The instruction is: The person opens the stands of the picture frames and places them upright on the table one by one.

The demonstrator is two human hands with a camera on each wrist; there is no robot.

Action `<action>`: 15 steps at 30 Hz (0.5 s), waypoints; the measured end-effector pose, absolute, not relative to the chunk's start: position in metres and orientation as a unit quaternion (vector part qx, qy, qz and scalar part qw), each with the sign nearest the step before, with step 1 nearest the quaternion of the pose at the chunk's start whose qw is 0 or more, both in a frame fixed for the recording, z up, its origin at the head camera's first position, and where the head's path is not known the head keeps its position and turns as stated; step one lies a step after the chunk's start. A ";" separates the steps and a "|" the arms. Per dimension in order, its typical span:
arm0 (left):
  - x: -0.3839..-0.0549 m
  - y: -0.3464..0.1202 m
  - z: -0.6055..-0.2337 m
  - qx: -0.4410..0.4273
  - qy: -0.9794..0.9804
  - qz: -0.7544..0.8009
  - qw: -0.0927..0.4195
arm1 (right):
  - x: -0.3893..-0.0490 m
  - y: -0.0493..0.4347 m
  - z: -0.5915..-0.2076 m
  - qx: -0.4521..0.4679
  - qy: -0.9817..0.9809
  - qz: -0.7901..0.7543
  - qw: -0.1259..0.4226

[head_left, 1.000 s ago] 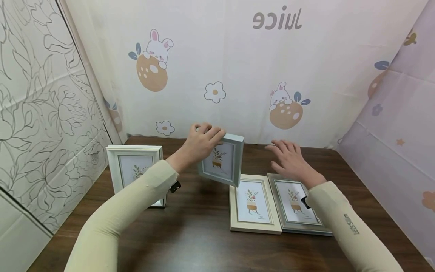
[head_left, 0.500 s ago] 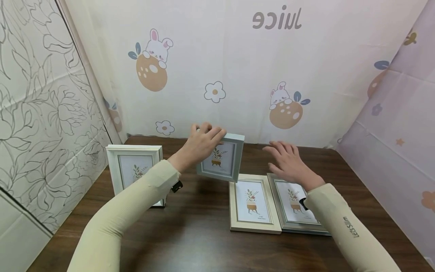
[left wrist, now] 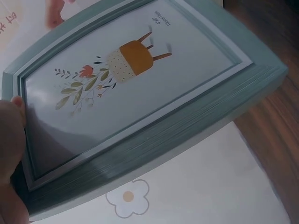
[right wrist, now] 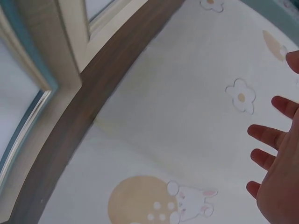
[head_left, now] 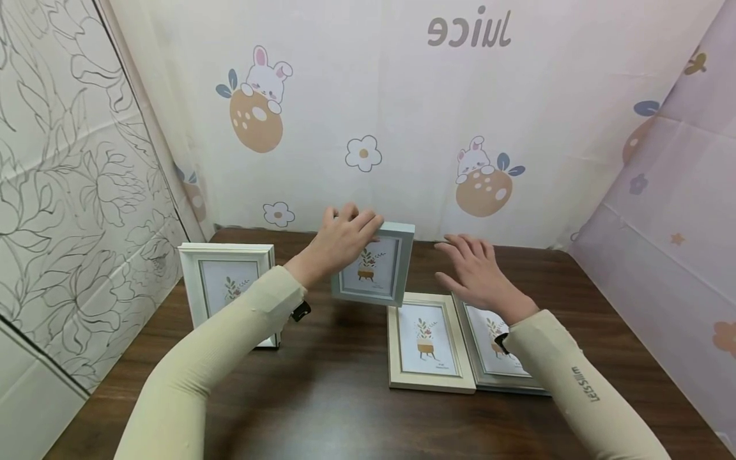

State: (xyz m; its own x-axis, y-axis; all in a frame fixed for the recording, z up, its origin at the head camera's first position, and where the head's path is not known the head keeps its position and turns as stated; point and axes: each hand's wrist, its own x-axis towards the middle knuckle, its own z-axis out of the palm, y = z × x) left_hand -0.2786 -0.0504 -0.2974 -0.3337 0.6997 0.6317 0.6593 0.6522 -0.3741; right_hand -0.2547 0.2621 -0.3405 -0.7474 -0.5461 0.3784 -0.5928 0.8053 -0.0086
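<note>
My left hand point(head_left: 339, 243) grips a blue-green picture frame point(head_left: 374, 271) by its top edge, above the table. The frame is upright, its plant print facing me. In the left wrist view that same frame fills most of the picture, with the fingers at its left border. My right hand point(head_left: 474, 271) hovers with spread fingers to the right of the held frame, holding nothing. Below it lie a cream picture frame point(head_left: 428, 338) and a silver-grey picture frame point(head_left: 483, 338), side by side and face up. The right forearm covers part of the silver-grey one.
A white picture frame point(head_left: 221, 275) stands upright at the left, partly behind my left sleeve. The dark wooden table point(head_left: 322, 402) ends at a printed curtain point(head_left: 368, 96) behind, with more printed sheets along both sides.
The blue-green frame has risen slightly and its lower right corner has swung up. My right hand has drifted left toward it, fingers still spread. The other frames have stayed in place.
</note>
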 end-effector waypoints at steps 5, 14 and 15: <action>-0.278 -0.049 -0.293 -0.416 -0.822 0.035 0.386 | -0.251 0.249 -0.340 0.308 -0.929 0.066 0.195; -0.273 -0.045 -0.284 -0.401 -0.871 0.012 0.283 | -0.246 0.226 -0.343 0.321 -0.920 0.046 0.219; -0.273 -0.044 -0.283 -0.399 -0.875 0.010 0.273 | -0.246 0.223 -0.344 0.324 -0.918 0.044 0.225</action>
